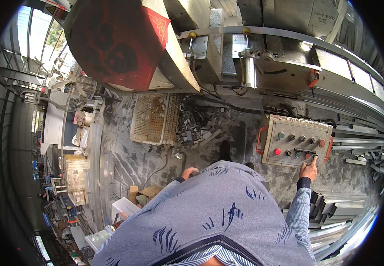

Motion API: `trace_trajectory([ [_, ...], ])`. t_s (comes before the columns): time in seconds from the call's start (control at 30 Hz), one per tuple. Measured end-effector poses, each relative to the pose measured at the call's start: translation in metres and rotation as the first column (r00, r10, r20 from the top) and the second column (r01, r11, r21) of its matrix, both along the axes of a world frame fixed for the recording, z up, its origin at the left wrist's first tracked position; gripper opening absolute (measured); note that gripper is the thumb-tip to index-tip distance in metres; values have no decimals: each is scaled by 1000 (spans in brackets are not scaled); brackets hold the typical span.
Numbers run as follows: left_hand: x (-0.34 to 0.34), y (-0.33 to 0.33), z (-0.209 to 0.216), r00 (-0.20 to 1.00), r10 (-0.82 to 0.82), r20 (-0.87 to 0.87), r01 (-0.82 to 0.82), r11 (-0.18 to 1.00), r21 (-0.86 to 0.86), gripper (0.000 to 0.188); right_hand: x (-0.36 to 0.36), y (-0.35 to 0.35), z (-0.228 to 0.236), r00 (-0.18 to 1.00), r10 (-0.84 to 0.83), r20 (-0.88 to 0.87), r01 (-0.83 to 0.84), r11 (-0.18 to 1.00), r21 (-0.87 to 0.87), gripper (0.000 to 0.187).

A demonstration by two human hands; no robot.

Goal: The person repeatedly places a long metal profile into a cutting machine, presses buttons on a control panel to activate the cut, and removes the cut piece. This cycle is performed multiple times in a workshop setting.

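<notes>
My right hand [308,169] reaches to a grey control box [295,140] with red handles on its sides. The index finger is stretched out and touches the lower right corner of the panel, at a knob or button hidden under the fingertip; the hand holds nothing. Rows of dark knobs and coloured buttons cover the panel, among them a bright red button [277,151] and a green button [281,135]. Close to my belly is my left hand [189,172], bent inward and partly hidden by my blue-grey top, so its fingers cannot be made out.
A large machine [263,66] with metal cylinders spans the far side. Below it stands a dirty plastic crate [154,119] beside scattered metal offcuts [198,128]. Stacked metal profiles [338,206] lie near my right arm. A fan [78,91] and cardboard [151,191] are on the left.
</notes>
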State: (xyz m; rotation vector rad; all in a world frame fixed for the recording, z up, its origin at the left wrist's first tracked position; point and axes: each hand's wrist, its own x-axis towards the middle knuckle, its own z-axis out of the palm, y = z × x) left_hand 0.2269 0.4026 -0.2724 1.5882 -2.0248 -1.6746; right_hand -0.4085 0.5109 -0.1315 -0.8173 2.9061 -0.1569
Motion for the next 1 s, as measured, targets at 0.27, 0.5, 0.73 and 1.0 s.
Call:
trace_trajectory([
  [0.27,-2,-1,-3,1000,2,-7,-2,1000,-4,27,0,-2,-1,1000,-16,-4,17,999,39,70],
  [0.5,-1,0,-4,1000,-1,-16,0,1000,-8,25,1,-4,1,998,-53,32,52,998,32,70],
  [0.73,-3,0,-3,1000,-7,-22,6,999,-32,23,12,-7,18,997,-68,34,69,997,-18,68],
  [1.0,3,8,5,996,6,-92,-9,999,-31,23,60,-22,14,931,-117,346,239,912,-333,39],
])
